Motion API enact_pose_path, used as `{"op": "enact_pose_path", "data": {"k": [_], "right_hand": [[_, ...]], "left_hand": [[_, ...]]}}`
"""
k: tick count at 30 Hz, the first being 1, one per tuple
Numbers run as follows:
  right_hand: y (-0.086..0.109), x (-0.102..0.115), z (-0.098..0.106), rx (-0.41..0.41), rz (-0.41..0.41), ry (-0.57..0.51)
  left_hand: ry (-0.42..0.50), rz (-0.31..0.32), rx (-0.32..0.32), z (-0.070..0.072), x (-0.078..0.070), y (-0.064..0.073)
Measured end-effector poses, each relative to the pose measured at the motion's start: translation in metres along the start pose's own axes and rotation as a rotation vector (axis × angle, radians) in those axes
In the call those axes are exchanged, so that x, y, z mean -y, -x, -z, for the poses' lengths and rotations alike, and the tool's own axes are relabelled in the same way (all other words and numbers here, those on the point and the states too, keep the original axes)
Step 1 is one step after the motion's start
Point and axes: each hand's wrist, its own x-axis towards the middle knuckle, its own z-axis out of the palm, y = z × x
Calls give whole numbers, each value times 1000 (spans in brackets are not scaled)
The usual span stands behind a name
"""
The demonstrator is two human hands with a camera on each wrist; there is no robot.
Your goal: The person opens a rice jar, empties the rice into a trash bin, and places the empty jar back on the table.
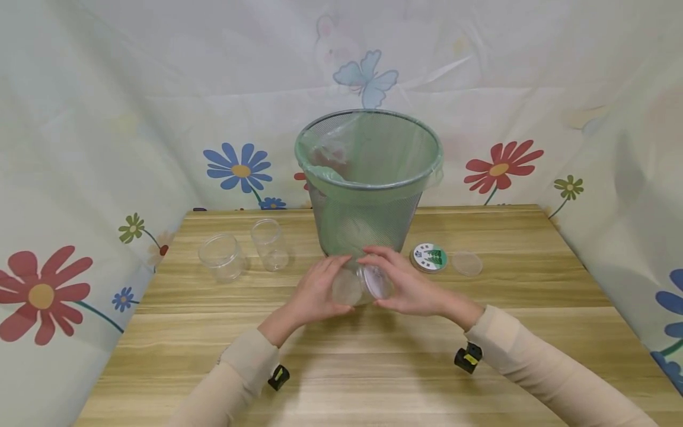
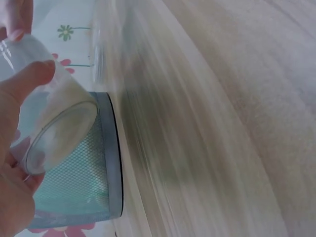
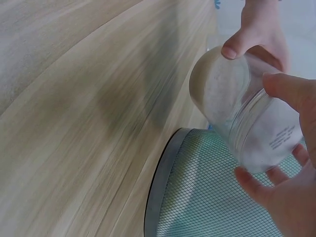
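Both hands hold a clear plastic jar [image 1: 347, 287] tilted on its side above the table, in front of the bin. My left hand [image 1: 319, 290] grips the rounded base end, thumb on the near side. At the other end, my right hand [image 1: 408, 287] has its thumb and fingers around the whitish lid [image 1: 376, 282]. Small dark print shows on that lid [image 3: 279, 136] in the right wrist view, with a ridged rim between it and the jar body [image 3: 222, 94]. In the left wrist view the jar's round base [image 2: 61, 138] faces the camera. No contents can be made out.
A mesh bin [image 1: 368, 222] lined with a green bag stands at the back middle. Two clear jars [image 1: 221, 258] [image 1: 269, 244] stand at the left. Right of the bin lie a round lid with a green-and-white label [image 1: 429, 257] and a thin clear disc [image 1: 467, 263].
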Motion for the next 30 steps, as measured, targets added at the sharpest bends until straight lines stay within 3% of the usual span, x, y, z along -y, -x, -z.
{"op": "enact_pose_path", "data": {"k": [6,10,23,30], "right_hand": [[4,-2,0,16,72,36],[5,-3,1,6,91,63],[15,-15,5,-64,-13,135],[29,-29,9,-51,-84,152]], "left_hand": [[108,39,98,3,4,0],[124,74,128,3,9,2],[139,137,46,3,13,10],[160,161,-2,4,18,15]]}}
